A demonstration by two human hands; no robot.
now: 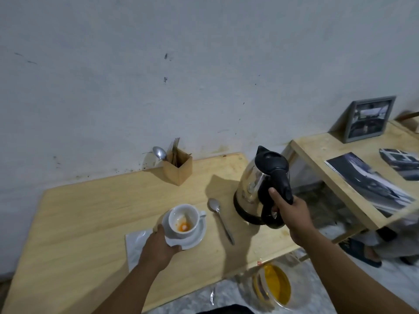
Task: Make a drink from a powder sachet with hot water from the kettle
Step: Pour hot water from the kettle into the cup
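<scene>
right hand point(292, 214) gripping kettle point(260, 182), left hand point(158, 245) holding saucer point(195, 236)

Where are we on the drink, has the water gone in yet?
Not yet. Orange powder sits in the cup, which looks dry. The right hand grips the kettle handle; the left hand steadies the saucer. Left: pouring, then stirring with the spoon.

Left hand point(158, 247): forearm extended forward, fingers curled closed around saucer rim. Right hand point(289, 211): arm extended, fist closed on kettle handle, thumb on top.
</scene>
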